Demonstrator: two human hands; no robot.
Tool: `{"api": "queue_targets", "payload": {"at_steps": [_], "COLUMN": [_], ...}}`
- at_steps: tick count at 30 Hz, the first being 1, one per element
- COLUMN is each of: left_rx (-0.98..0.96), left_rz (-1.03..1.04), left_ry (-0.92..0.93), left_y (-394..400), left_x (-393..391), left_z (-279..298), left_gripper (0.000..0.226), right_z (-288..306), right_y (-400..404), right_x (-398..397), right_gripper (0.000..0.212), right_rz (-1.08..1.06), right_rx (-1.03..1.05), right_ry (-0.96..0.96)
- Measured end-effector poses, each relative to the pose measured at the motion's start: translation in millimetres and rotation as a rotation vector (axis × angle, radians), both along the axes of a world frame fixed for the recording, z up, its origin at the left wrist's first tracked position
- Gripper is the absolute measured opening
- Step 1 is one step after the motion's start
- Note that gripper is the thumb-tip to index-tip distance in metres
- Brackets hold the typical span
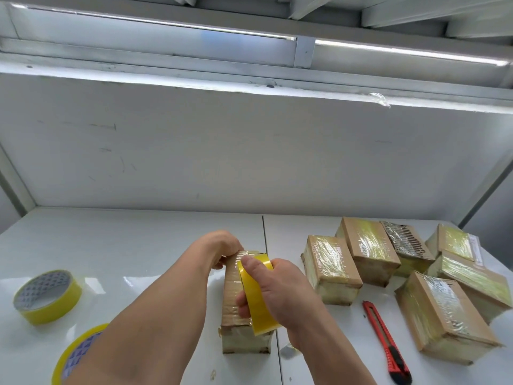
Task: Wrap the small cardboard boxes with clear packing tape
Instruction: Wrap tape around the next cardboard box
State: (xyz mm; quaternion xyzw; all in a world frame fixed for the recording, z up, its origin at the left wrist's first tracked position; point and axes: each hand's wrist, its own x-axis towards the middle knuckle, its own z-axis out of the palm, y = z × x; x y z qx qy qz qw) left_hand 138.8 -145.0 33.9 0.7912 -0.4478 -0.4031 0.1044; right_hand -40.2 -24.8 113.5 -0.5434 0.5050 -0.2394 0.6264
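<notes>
My right hand [280, 290] gripped the yellow-tinted tape roll [255, 295], fingers curled round its rim with the thumb on top, and held it against the top of the cardboard box [231, 290] standing mid-counter. My left hand [219, 245] pinched the far end of that box, fingers curled over the edge where the tape started; exact fingertip contact was hidden behind the box. The box looked partly wrapped, with wrinkled film already on its top. Main risk as I judged it: the left pinch was small, so a hard pull on the roll could drag or tip the box, or peel the stuck start loose. Tape could also run off crooked and crease, since the roll sat tilted across the top. A slack strand might fold onto itself or stick to my fingers. The red box cutter [385, 343] lay on the white counter [138, 245] near my right forearm, so a backward sweep could knock it. Two spare tape rolls [47, 295] lay left, and the finished wrapped boxes [388, 268] were stacked right, near enough to bump.
</notes>
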Motion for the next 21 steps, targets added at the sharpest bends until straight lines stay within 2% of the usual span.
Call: {"api": "queue_targets", "payload": {"at_steps": [2,4,5,7,9,11,13,18,21], "left_rx": [0.006,-0.139,-0.259,-0.422,-0.321,-0.17,-0.166,-0.187,-0.204], "left_rz": [-0.123,-0.215,-0.24,-0.263,-0.337,-0.45,-0.501,-0.463,-0.488], "left_ry": [-0.142,-0.266,-0.28,-0.16,-0.073,-0.12,-0.191,-0.341,-0.419], "left_y": [0,-3,-2,1,3,7,9,13,20], "left_x": [0,-5,-11,-23,-29,-29,-27,-39,-44], "left_z": [8,15,20,23,17,3,-3,0,3], "left_gripper": [0.011,0.021,0.021,0.019,0.038,0.051,0.053,0.06,0.058], "right_z": [0,1,1,3,2,1,-1,1,-2], "right_y": [0,0,1,1,0,1,4,22,31], "right_x": [0,-1,-1,0,1,2,2,-7,-13], "right_gripper": [0.029,0.029,0.029,0.03,0.034,0.04,0.039,0.016,0.018], "right_rz": [0.004,0.008,0.006,0.011,0.015,0.027,0.041,-0.016,-0.03], "right_rx": [-0.003,-0.006,-0.003,0.001,-0.005,-0.035,-0.069,0.027,0.039], "right_ry": [-0.003,0.006,0.011,0.021,0.03,0.07,0.12,-0.027,-0.047]}}
